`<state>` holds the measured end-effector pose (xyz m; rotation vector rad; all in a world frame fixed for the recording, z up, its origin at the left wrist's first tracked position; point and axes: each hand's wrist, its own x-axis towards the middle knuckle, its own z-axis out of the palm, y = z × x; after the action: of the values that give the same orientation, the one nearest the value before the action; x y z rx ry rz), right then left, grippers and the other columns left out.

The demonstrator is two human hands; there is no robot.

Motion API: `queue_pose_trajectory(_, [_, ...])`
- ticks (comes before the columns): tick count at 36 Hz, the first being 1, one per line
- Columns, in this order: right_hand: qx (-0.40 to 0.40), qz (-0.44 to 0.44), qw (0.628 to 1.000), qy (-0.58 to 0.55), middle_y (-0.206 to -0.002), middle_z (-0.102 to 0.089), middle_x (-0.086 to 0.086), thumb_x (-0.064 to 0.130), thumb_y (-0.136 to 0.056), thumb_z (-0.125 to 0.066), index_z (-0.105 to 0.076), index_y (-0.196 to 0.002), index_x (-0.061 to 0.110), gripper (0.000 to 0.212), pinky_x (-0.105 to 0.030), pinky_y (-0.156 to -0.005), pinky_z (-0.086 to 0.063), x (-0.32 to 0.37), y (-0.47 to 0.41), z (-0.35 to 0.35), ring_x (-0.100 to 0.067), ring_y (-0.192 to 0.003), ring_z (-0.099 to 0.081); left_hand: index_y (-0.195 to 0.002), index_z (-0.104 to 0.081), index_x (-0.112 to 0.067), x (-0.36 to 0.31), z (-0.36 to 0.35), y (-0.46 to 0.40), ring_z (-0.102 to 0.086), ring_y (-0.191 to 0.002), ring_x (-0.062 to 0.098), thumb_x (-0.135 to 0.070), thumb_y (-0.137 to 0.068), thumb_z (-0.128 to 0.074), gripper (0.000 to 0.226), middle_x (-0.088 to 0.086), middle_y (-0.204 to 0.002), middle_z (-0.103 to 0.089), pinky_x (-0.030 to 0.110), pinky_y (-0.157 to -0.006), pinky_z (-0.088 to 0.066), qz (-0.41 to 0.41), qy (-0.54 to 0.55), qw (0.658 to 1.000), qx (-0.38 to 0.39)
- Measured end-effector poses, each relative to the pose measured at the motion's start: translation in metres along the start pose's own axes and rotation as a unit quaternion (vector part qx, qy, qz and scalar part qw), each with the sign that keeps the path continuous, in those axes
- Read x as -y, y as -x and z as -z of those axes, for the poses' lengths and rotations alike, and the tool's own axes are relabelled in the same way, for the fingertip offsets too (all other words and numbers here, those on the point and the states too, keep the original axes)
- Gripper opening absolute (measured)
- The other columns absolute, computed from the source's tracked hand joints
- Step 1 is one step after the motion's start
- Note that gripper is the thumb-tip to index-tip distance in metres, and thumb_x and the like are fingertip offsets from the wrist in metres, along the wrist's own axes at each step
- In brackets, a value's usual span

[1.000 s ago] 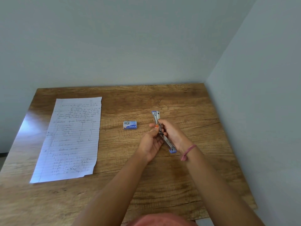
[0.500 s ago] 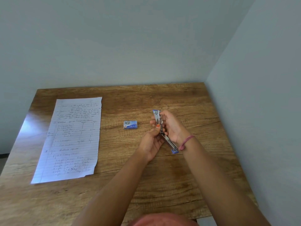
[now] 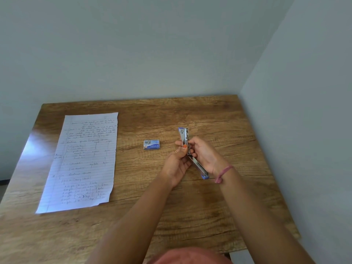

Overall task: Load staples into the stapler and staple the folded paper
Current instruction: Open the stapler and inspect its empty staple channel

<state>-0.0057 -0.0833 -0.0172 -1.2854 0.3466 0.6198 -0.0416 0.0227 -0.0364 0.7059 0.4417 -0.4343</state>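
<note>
Bare arms, no sleeves, just a pink string bracelet (image 3: 222,173) on the right wrist and orange nail polish (image 3: 184,146).

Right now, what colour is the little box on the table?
The little box is blue with a silvery-grey picture panel, seen in the head view, the only one.

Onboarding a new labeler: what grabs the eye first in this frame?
Both hands at centre right: the left hand and right hand grip a stapler swung open above the table. A handwritten lined sheet lies flat at left, with a small blue staple box between it and the hands.
</note>
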Motion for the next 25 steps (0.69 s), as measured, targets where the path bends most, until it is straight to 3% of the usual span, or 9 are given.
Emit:
queue_pose_trajectory(4, [0.012, 0.005, 1.0, 0.002, -0.125, -0.066, -0.013, 0.011, -0.096, -0.033, -0.056, -0.125, -0.003, 0.04, -0.02, -0.055, -0.03, 0.0005, 0.0045, 0.0011, -0.003, -0.063, -0.056, -0.096, -0.064, -0.007, 0.0001, -0.0003, 0.0004, -0.067, -0.065, 0.01, -0.006, -0.097, -0.048, 0.016, 0.002, -0.072, -0.069, 0.022, -0.064, -0.056, 0.0, -0.004, 1.0, 0.002])
queue_pose_trajectory(17, [0.012, 0.033, 0.999, 0.025, -0.109, -0.07, -0.007, 0.013, -0.097, -0.035, -0.057, -0.125, -0.005, 0.04, -0.019, -0.054, -0.031, -0.0013, 0.0041, -0.0013, 0.003, -0.053, -0.055, -0.099, -0.063, -0.008, -0.0005, -0.0003, 0.0005, -0.064, -0.069, 0.01, -0.008, -0.098, -0.048, 0.015, 0.001, -0.077, -0.067, 0.021, -0.068, -0.055, -0.004, -0.006, 1.0, -0.004])
queue_pose_trajectory(23, [0.011, 0.006, 1.0, 0.019, -0.107, -0.063, -0.011, 0.025, -0.103, -0.036, -0.066, -0.115, -0.001, 0.041, -0.018, -0.06, -0.037, 0.0001, 0.005, -0.0028, -0.007, -0.071, -0.046, -0.102, -0.063, -0.009, -0.0001, -0.0002, -0.0001, -0.065, -0.071, 0.01, -0.009, -0.098, -0.048, 0.015, 0.001, -0.077, -0.069, 0.021, -0.066, -0.055, -0.002, -0.009, 1.0, -0.007])
queue_pose_trajectory(25, [0.016, 0.006, 1.0, 0.008, -0.106, -0.064, -0.012, 0.025, -0.103, -0.037, -0.067, -0.112, 0.0, 0.04, -0.016, -0.062, -0.045, -0.0003, 0.0057, -0.0023, -0.01, -0.077, -0.052, -0.104, -0.062, -0.009, -0.0001, -0.0005, -0.0001, -0.064, -0.073, 0.01, -0.009, -0.098, -0.048, 0.015, 0.002, -0.081, -0.067, 0.021, -0.069, -0.055, -0.001, -0.009, 1.0, -0.009])
